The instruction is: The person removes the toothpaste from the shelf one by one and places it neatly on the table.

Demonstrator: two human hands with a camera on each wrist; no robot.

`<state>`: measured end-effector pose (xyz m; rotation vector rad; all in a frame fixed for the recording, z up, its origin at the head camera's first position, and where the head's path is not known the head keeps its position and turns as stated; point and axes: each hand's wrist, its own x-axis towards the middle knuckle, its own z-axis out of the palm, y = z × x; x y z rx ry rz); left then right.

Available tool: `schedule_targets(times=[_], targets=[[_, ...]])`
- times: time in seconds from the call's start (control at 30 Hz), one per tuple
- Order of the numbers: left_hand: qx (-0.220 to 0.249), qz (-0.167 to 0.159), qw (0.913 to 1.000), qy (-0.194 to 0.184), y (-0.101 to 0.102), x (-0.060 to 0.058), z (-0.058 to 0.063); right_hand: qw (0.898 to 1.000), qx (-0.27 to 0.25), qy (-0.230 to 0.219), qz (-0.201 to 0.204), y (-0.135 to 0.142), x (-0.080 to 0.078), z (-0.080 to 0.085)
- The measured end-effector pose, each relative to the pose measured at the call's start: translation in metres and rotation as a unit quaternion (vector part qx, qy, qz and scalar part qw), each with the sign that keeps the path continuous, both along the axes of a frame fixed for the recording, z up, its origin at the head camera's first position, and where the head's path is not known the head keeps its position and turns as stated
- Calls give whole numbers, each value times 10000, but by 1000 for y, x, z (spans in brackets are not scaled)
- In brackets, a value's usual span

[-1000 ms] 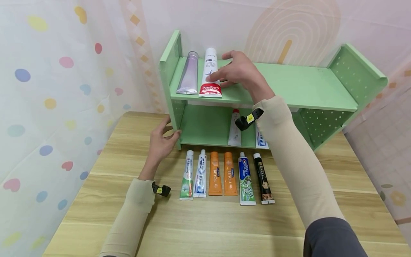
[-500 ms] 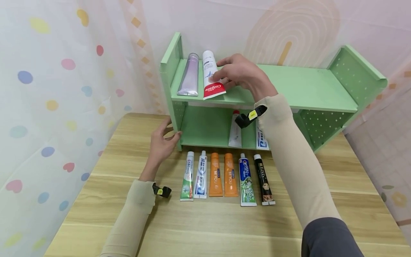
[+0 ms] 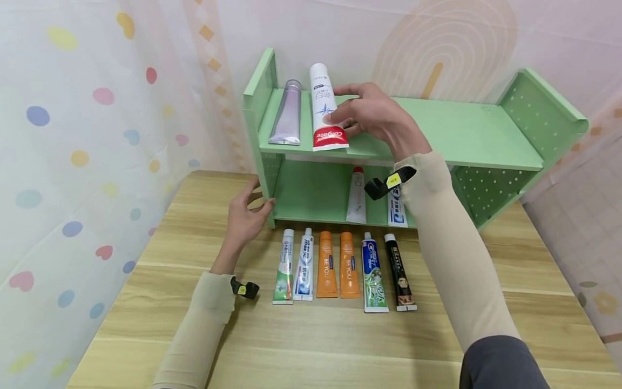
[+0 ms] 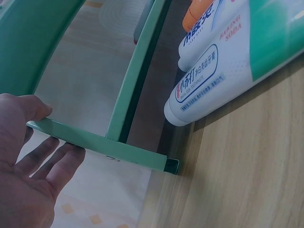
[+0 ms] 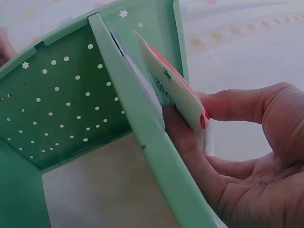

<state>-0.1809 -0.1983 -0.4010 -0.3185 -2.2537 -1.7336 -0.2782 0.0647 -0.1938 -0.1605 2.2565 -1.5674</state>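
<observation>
My right hand (image 3: 376,116) pinches a white and red Colgate toothpaste tube (image 3: 323,102) above the upper board of a small green shelf (image 3: 461,129). In the right wrist view the tube's flat end (image 5: 175,85) tilts close over the board's front edge, thumb and fingers on opposite faces. Left of it lies a lilac tube (image 3: 286,113). My left hand (image 3: 247,213) grips the shelf's left side panel (image 4: 95,141) low down, thumb on one face and fingers on the other. A white red-capped tube (image 3: 357,197) and a blue-white tube (image 3: 396,208) lie on the lower board.
On the wooden table (image 3: 291,346) in front of the shelf lies a row of tubes: green-white (image 3: 284,267), blue-white (image 3: 303,267), two orange (image 3: 326,267), blue-green (image 3: 373,275) and black (image 3: 400,275). A patterned curtain (image 3: 121,108) hangs behind and to the left.
My right hand has lifted the Colgate tube off the upper board and shifted it slightly right, away from the lilac tube. The left hand stays on the side panel.
</observation>
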Motion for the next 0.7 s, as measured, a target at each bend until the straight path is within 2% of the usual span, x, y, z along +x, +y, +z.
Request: schedule_targets(times=[0.5, 0.7], targets=[[-29, -5, 10000, -17, 1, 1, 1, 9975, -597, 367, 133, 14, 17, -10], [-82, 11, 10000, -43, 1, 0, 2, 9934, -1021, 522, -30, 19, 26, -13]])
